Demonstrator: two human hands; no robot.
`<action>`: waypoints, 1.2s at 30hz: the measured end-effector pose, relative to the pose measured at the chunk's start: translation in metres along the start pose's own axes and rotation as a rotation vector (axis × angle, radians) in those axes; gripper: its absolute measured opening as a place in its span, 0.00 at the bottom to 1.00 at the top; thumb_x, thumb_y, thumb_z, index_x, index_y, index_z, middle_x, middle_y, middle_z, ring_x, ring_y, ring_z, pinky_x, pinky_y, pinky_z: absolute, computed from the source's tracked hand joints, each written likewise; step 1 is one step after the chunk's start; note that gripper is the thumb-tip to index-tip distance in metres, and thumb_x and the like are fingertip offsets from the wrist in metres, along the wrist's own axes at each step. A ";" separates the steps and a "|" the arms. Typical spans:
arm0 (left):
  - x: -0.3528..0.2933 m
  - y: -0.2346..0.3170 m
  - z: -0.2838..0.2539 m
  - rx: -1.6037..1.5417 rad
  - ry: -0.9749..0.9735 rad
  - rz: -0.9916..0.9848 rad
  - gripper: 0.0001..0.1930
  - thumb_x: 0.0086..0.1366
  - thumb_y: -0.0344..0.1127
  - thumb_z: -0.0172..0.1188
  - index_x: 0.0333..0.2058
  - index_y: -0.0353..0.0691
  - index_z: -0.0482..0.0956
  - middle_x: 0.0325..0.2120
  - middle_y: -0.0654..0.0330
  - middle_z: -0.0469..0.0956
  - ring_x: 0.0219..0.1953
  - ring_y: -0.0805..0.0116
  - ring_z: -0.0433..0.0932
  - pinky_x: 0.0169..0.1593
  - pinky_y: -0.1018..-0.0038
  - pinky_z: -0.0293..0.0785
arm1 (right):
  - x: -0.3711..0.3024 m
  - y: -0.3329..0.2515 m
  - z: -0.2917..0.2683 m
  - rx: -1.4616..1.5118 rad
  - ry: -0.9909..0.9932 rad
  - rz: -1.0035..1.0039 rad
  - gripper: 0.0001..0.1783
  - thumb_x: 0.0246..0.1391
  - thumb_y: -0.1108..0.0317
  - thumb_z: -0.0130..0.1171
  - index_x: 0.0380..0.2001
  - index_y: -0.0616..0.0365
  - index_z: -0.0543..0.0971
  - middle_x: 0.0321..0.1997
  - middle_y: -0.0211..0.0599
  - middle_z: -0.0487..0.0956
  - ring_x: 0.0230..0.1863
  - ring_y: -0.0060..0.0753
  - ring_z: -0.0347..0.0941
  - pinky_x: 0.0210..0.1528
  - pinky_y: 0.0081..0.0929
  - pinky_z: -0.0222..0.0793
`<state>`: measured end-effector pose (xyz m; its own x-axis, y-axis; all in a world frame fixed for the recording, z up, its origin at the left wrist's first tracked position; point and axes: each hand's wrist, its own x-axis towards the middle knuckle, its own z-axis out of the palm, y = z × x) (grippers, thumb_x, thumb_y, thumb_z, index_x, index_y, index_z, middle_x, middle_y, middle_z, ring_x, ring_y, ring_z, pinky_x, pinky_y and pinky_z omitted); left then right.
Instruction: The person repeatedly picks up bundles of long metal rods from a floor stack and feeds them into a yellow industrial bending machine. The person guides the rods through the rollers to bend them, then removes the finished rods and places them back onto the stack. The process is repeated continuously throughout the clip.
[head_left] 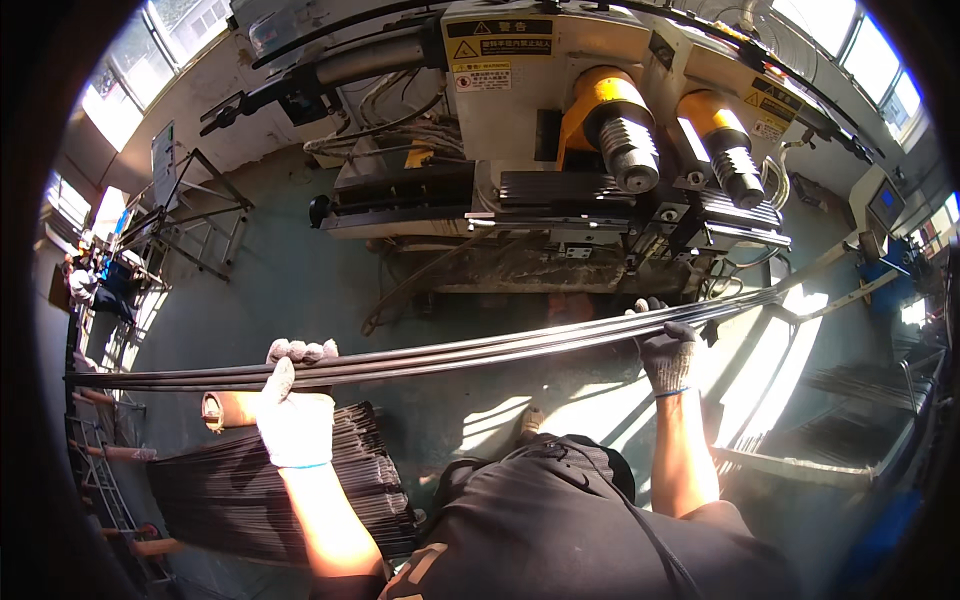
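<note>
While two hands hold them up in front of the person's body, long, thin, dark metal rods (490, 352) stretch from side to side, smooth and shiny where the sun hits. The left hand (295, 410) wears a bumpy white knit glove, and its fingers are curled tight around the rods. The right hand (668, 350) has a glove with dark fingers and a pale cuff, and it grips the rods too. I count at least three rods, but they lie too close to count them all. Both ends stick out past the hands.

Below the left hand is a big pile of dark rods (290, 490), with a jagged right edge. One round brown roll (225, 410) sits by its top edge. Across from the person, one big metal machine (505, 100) has two yellow round parts (605, 90) with ridged tips. Green floor (290, 290) shows between the left part of the held rods and the machine.
</note>
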<state>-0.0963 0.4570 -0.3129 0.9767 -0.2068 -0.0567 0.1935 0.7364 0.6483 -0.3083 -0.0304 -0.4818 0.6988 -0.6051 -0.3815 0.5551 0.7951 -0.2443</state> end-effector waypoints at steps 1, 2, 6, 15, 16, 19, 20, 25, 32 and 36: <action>0.015 -0.010 0.015 -0.028 -0.074 -0.070 0.07 0.74 0.26 0.60 0.48 0.39 0.82 0.41 0.56 0.81 0.51 0.54 0.79 0.77 0.46 0.67 | 0.018 0.000 0.002 -0.045 0.026 -0.030 0.32 0.56 0.81 0.58 0.65 0.71 0.71 0.64 0.55 0.78 0.66 0.61 0.77 0.77 0.72 0.69; 0.030 -0.016 0.022 -0.031 -0.069 -0.080 0.08 0.72 0.26 0.61 0.48 0.39 0.81 0.41 0.55 0.81 0.51 0.52 0.79 0.77 0.45 0.67 | 0.031 -0.008 0.003 -0.045 0.085 -0.104 0.27 0.62 0.81 0.57 0.65 0.69 0.71 0.64 0.55 0.78 0.66 0.61 0.77 0.76 0.70 0.71; 0.089 0.010 0.028 0.070 -0.213 -0.015 0.14 0.74 0.29 0.60 0.56 0.36 0.78 0.47 0.55 0.79 0.58 0.52 0.78 0.77 0.48 0.67 | 0.059 -0.037 0.004 -0.131 0.085 -0.276 0.20 0.75 0.74 0.60 0.65 0.67 0.74 0.60 0.52 0.82 0.63 0.51 0.81 0.71 0.53 0.79; 0.231 -0.033 -0.009 0.094 -0.122 0.000 0.09 0.76 0.34 0.67 0.50 0.38 0.82 0.46 0.56 0.85 0.53 0.55 0.83 0.68 0.53 0.78 | 0.115 -0.048 0.066 -0.360 0.179 -0.449 0.09 0.75 0.67 0.61 0.49 0.60 0.85 0.45 0.35 0.87 0.46 0.35 0.84 0.50 0.36 0.85; 0.244 -0.044 -0.011 0.092 -0.065 -0.021 0.09 0.76 0.34 0.66 0.49 0.38 0.82 0.46 0.55 0.85 0.53 0.54 0.83 0.67 0.53 0.78 | 0.121 -0.036 0.093 -0.338 0.221 -0.515 0.11 0.75 0.65 0.60 0.50 0.60 0.85 0.46 0.36 0.87 0.46 0.36 0.85 0.51 0.36 0.85; 0.278 -0.078 -0.012 0.080 0.033 -0.137 0.08 0.78 0.35 0.63 0.48 0.37 0.81 0.46 0.54 0.85 0.53 0.53 0.83 0.67 0.52 0.78 | 0.140 -0.017 0.133 -0.264 0.260 -0.569 0.15 0.73 0.62 0.62 0.55 0.59 0.85 0.48 0.37 0.87 0.47 0.38 0.85 0.53 0.39 0.83; 0.288 -0.089 -0.012 0.110 0.090 -0.169 0.09 0.79 0.36 0.62 0.48 0.35 0.81 0.47 0.53 0.85 0.54 0.52 0.83 0.67 0.52 0.78 | 0.153 -0.018 0.130 -0.303 0.260 -0.571 0.19 0.73 0.59 0.62 0.57 0.60 0.84 0.50 0.35 0.88 0.48 0.38 0.84 0.54 0.38 0.82; 0.322 -0.145 -0.002 0.161 0.108 -0.294 0.12 0.80 0.37 0.61 0.48 0.33 0.85 0.47 0.50 0.88 0.54 0.55 0.84 0.67 0.56 0.77 | 0.200 -0.034 0.131 -0.392 0.240 -0.539 0.20 0.73 0.49 0.59 0.55 0.51 0.87 0.48 0.31 0.87 0.46 0.33 0.82 0.51 0.37 0.80; 0.327 -0.184 0.046 0.284 0.374 -0.509 0.16 0.74 0.48 0.72 0.34 0.44 0.81 0.17 0.68 0.63 0.14 0.68 0.55 0.22 0.67 0.57 | 0.245 -0.053 0.100 -0.988 0.502 -0.709 0.25 0.78 0.44 0.55 0.54 0.54 0.84 0.43 0.33 0.86 0.42 0.33 0.83 0.39 0.35 0.78; 0.337 -0.180 0.025 0.269 0.344 -0.589 0.15 0.73 0.50 0.71 0.37 0.45 0.83 0.28 0.66 0.74 0.22 0.67 0.64 0.26 0.67 0.60 | 0.263 -0.045 0.112 -1.023 0.708 -0.603 0.24 0.78 0.48 0.52 0.51 0.58 0.84 0.42 0.36 0.88 0.39 0.38 0.84 0.39 0.34 0.76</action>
<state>0.1959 0.2386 -0.4300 0.6999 -0.2730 -0.6600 0.7094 0.3728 0.5981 -0.0991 -0.2298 -0.4709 -0.0752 -0.9582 -0.2760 -0.1029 0.2828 -0.9537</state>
